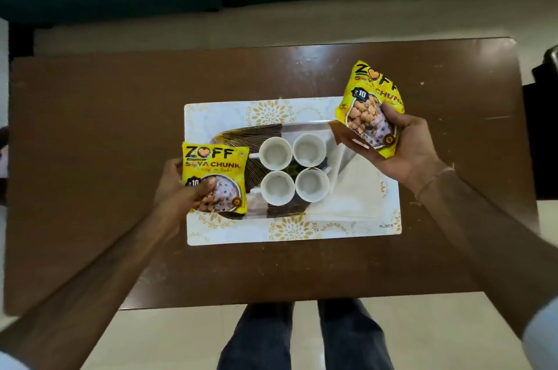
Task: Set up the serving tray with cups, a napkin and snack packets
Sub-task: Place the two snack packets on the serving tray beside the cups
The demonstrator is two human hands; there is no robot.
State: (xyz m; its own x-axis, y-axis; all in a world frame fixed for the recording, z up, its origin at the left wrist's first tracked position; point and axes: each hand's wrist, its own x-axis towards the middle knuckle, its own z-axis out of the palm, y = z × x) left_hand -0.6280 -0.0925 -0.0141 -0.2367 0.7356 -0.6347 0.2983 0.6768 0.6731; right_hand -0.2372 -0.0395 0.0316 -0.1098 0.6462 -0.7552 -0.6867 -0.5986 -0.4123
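Left hand grasped one yellow packet at tray's left edge. Four white cups stood two-by-two mid-tray; one white napkin lay right. Right hand grasped second packet above tray's right corner.

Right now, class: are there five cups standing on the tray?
No, only four white cups stand on the tray, grouped two by two at its middle.

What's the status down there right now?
Left hand gripping one packet; right hand gripping another. Four cups, napkin on tray. Nothing blocking.
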